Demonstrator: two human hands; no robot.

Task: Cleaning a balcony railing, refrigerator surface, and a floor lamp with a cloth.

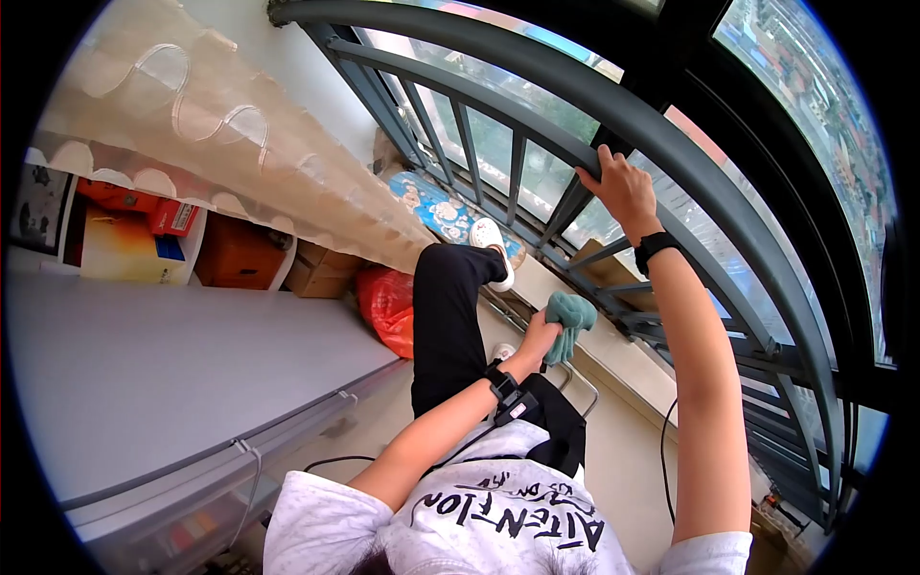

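Observation:
My left hand (540, 338) is closed around a bunched green cloth (570, 322), in front of my body and near my thigh. Part of the cloth hangs below the fingers. Farther up, my right hand (621, 188) grips a grey metal rail (553, 131) of the window guard, its fingertips over the bar. One of my feet, in a white clog (489, 244), is raised onto a low ledge beside a blue patterned board or mat (438, 205). The other clog (503, 351) shows only in part, lower down by my leg.
Behind the curved top rail (503, 50) are window panes high above the ground. On the left a beige curtain (237, 136) hangs above a grey surface (180, 366) and shelves with boxes (241, 251). A red plastic bag (388, 309) sits near my knee. Bent metal tubing (586, 384) stands below.

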